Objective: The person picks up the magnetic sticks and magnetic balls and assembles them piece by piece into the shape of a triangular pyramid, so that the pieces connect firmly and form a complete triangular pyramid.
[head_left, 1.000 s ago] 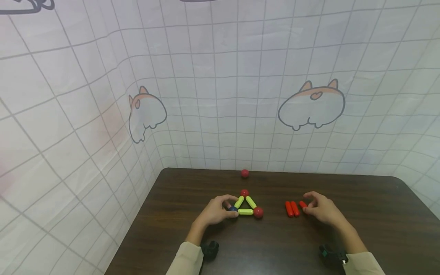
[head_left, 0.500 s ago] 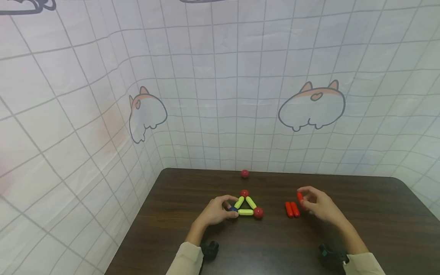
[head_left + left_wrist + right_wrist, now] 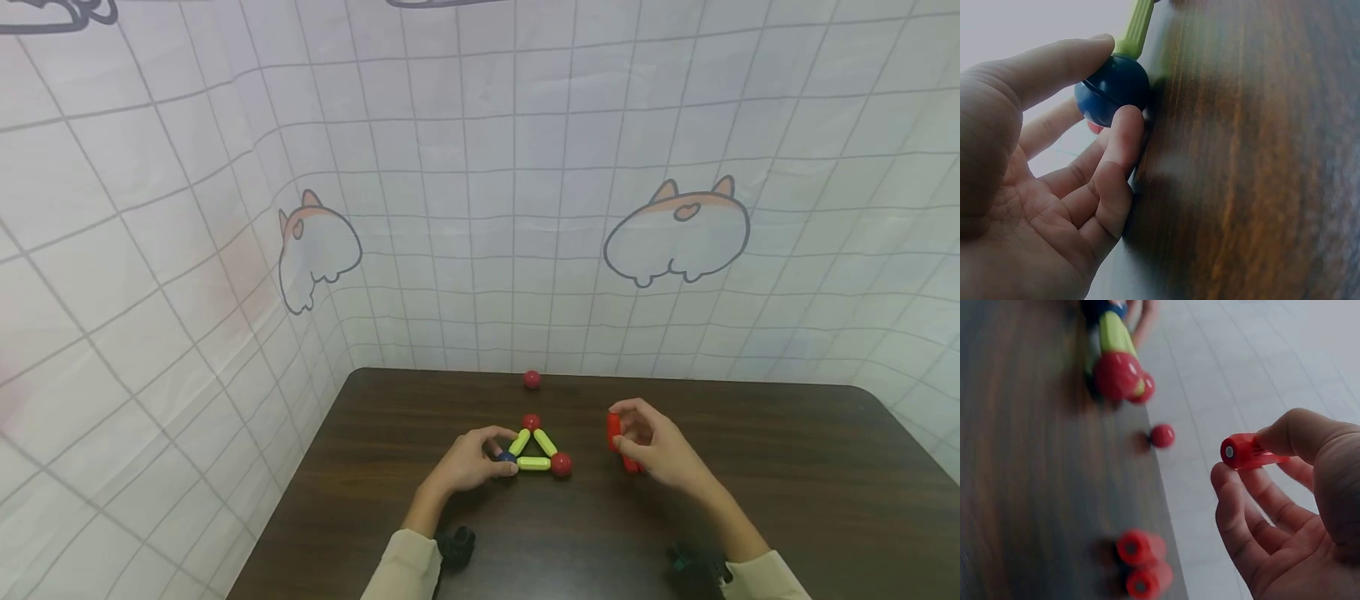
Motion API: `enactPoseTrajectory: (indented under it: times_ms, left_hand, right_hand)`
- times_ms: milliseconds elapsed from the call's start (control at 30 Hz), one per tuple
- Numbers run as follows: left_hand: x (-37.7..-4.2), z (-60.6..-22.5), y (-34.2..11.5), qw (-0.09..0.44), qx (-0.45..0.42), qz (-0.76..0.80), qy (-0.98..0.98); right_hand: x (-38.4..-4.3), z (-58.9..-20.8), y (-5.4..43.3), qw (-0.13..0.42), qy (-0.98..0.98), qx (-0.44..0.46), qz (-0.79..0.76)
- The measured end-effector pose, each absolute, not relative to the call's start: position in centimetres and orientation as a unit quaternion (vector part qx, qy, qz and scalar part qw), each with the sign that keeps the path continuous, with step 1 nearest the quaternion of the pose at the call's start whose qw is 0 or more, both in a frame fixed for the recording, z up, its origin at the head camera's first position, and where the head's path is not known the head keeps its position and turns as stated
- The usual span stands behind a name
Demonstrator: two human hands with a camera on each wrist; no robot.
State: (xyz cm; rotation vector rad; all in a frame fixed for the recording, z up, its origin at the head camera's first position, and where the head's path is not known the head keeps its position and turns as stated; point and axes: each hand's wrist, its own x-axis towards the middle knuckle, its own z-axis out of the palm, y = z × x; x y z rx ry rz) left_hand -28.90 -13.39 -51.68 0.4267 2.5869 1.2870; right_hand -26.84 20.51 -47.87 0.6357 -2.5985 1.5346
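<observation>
My left hand (image 3: 467, 460) grips a dark blue ball (image 3: 1112, 90) between thumb and fingers at the left corner of a flat triangle. Three yellow-green rods (image 3: 534, 463) form its sides, and red balls (image 3: 561, 464) sit at the other two corners. In my right hand (image 3: 663, 446) a red rod (image 3: 1249, 451) is pinched between thumb and fingers, raised off the table; a round silvery spot shows in its end. Beneath that hand two more red rods (image 3: 1141, 547) lie side by side on the table, partly hidden by the hand in the head view.
A loose red ball (image 3: 532, 380) rests near the far edge of the dark wooden table (image 3: 420, 400). Behind it hangs a white gridded cloth (image 3: 480, 250) with cartoon animals. A dark wrist device (image 3: 457, 546) sits at the left wrist.
My right hand has picked the third red rod off the table and carried it left, over the other two rods. The left hand and the triangle stay in place.
</observation>
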Motion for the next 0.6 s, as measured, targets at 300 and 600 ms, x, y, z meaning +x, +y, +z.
enactPoseTrajectory:
  times_ms: [300,600]
  left_hand:
    - [-28.9,-51.8,-13.3,0.109,0.148,0.435,0.881]
    - [-28.8,-51.6,-13.5,0.112,0.150,0.438,0.879]
  right_hand:
    - [-26.7,-48.5,17.1,0.038,-0.834,0.229,0.501]
    - [-26.8,-48.7,15.0,0.028,-0.824,0.240,0.512]
